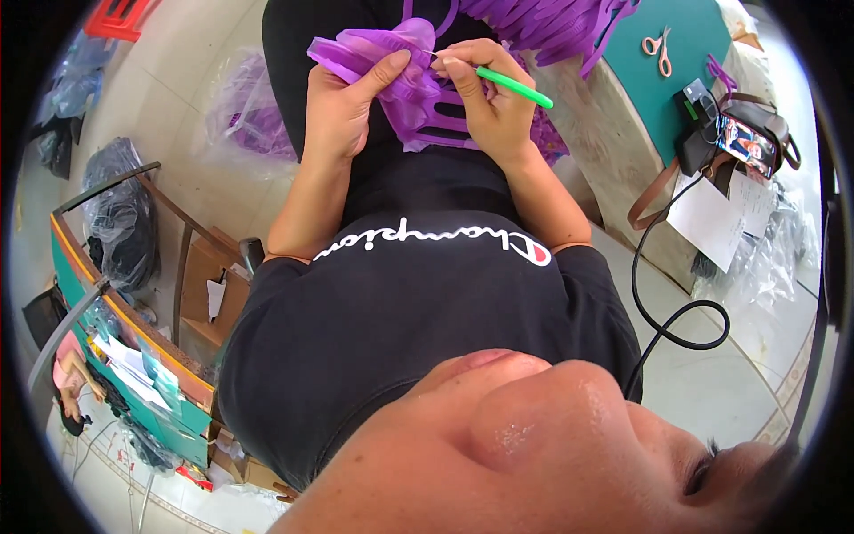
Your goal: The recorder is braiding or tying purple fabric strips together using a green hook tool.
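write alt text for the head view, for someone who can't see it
A person's left hand holds a purple item while the right hand holds a slim green-handled tool up to it. Scissors lie on a green tabletop at right, with more purple pieces at its edge.

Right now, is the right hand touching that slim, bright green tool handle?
Touching: the head view shows the right hand gripping the slim, bright green handle, which lies against its fingers.

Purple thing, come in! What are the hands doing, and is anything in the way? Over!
Left hand: gripping purple piece. Right hand: holding green tool, aimed at it. Nothing seen blocking.
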Tool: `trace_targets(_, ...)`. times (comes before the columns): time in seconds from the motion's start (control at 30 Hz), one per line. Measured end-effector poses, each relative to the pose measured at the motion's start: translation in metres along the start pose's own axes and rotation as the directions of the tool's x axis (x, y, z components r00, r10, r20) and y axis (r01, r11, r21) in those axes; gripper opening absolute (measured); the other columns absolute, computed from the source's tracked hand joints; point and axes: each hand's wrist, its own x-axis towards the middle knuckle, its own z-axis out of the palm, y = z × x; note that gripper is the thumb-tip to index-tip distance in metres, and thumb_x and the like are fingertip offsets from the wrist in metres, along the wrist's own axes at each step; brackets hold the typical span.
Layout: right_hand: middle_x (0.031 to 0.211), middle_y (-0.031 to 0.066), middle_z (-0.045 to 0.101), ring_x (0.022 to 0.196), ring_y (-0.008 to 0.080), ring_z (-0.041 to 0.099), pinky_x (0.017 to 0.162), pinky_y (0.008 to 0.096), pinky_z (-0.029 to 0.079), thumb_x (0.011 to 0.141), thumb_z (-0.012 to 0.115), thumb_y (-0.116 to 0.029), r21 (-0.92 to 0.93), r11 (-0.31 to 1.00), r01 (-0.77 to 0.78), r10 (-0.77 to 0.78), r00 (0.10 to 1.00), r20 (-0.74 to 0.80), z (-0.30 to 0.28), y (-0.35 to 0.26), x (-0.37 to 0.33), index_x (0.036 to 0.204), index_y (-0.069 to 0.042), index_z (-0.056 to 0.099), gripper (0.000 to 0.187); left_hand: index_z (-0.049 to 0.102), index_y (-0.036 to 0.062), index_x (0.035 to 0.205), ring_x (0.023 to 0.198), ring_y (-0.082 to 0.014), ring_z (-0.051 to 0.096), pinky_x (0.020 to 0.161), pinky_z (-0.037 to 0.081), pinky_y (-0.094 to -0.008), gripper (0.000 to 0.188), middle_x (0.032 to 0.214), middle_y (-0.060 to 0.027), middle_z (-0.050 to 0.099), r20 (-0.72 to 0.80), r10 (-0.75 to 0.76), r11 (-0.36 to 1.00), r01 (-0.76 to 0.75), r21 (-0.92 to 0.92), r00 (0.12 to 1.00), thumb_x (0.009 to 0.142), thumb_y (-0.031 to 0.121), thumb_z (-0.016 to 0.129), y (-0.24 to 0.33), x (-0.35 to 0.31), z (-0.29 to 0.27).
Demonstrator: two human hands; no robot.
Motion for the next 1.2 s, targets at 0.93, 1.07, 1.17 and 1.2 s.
trace_targets(0.93,0.083,0.0121,0.066,0.070,0.0216,0.064,0.061,0.0268,0.051,0.080,0.068,0.000,-0.226,0.881,0.417,-0.405,0.909,0.096,-0.003,-0.003,0.006,0.088,0.001,0.064,0.009,0.063,-0.0014,0.092,0.075,-0.0157,0.065,0.071,0.052,-0.0267,0.014,0.083,-0.0093,0.067,0.006,-0.068,0.994,0.068,-0.082,0.998,0.084,0.009,0.068,-0.003,0.003,0.007)
trace_targets(1.07,0.083,0.0121,0.065,0.069,0.0206,0.063,0.059,0.0262,0.051,0.080,0.069,-0.004,-0.282,0.859,0.427,-0.426,0.902,0.071,0.001,0.002,0.001,0.089,0.000,0.065,0.011,0.063,-0.0007,0.091,0.076,-0.0142,0.064,0.071,0.051,-0.0256,0.013,0.083,-0.0077,0.066,-0.007,-0.033,0.998,0.033,-0.050,0.999,0.084,0.008,0.068,-0.002,0.003,0.008)
trace_targets(1.17,0.083,0.0123,0.065,0.068,0.0209,0.063,0.059,0.0264,0.051,0.080,0.069,-0.005,-0.292,0.851,0.437,-0.437,0.897,0.068,0.001,0.003,0.000,0.089,0.000,0.065,0.012,0.063,-0.0004,0.091,0.075,-0.0138,0.064,0.070,0.050,-0.0251,0.013,0.083,-0.0074,0.066,-0.015,-0.020,0.999,0.020,-0.035,1.000,0.084,0.009,0.069,-0.004,0.002,0.007)
trace_targets(1.2,0.083,0.0124,0.065,0.068,0.0211,0.063,0.059,0.0264,0.051,0.080,0.068,-0.005,-0.297,0.844,0.447,-0.449,0.891,0.066,0.001,0.004,0.000,0.090,0.000,0.065,0.012,0.063,-0.0004,0.091,0.075,-0.0138,0.064,0.070,0.050,-0.0251,0.013,0.083,-0.0074,0.066,-0.016,-0.021,0.999,0.020,-0.035,1.000,0.084,0.009,0.069,-0.004,0.002,0.007)
